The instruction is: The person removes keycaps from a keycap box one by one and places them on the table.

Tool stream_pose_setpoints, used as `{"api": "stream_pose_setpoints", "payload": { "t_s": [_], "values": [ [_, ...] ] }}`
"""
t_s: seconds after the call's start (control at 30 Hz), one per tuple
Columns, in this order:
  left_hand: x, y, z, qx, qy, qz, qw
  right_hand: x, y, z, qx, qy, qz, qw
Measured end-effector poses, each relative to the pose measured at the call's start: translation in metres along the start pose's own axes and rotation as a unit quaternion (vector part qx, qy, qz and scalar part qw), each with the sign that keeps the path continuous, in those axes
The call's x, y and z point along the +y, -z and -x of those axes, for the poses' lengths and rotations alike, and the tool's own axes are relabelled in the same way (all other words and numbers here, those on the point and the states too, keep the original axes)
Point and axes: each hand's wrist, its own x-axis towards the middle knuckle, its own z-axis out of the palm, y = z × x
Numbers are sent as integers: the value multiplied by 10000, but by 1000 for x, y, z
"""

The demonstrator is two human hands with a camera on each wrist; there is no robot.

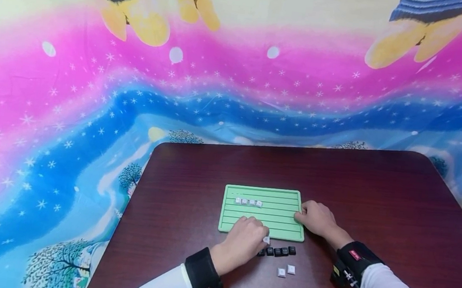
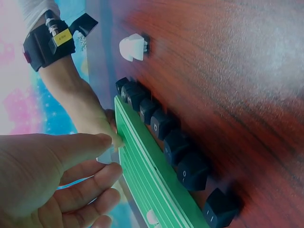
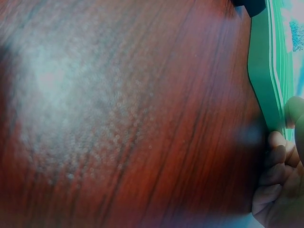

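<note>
Between thumb and index finger, my left hand [image 1: 242, 238] pinches a white keycap [image 1: 266, 239] near the front edge of a green grooved board [image 1: 279, 220]. The left wrist view shows that keycap [image 2: 105, 156] at the fingertips, partly covered by them. My right hand [image 1: 317, 218] grips the board's right edge; in the right wrist view its thumb lies over the rim and the curled fingers [image 3: 270, 173] sit against the side. Several white keycaps [image 1: 248, 202] stand in a row in an upper groove, left of the middle.
A row of black keycaps [image 1: 277, 251] lies on the dark wooden table [image 1: 193, 177] just in front of the board, partly hidden by my left hand. Nearer to me lie two white keycaps [image 1: 282, 273]. A printed cloth [image 1: 237, 83] hangs behind the table.
</note>
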Motion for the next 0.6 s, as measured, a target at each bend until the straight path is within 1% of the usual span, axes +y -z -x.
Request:
{"api": "stream_pose_setpoints", "payload": {
  "t_s": [0.17, 0.27, 0.47, 0.6],
  "values": [
    [5, -2, 4, -140, -35, -116, 9998, 1, -2, -1, 26, 10, 32, 10000],
    [6, -3, 6, -217, -32, -86, 9997, 0, -2, -1, 18, 11, 30, 10000],
    [9, -5, 9, -293, -70, 6, 9995, -1, -1, -1, -44, -43, -17, 10000],
    [10, -6, 10, -297, -88, -45, 9995, -2, 0, -1, -43, -33, -40, 10000]
  ]
}}
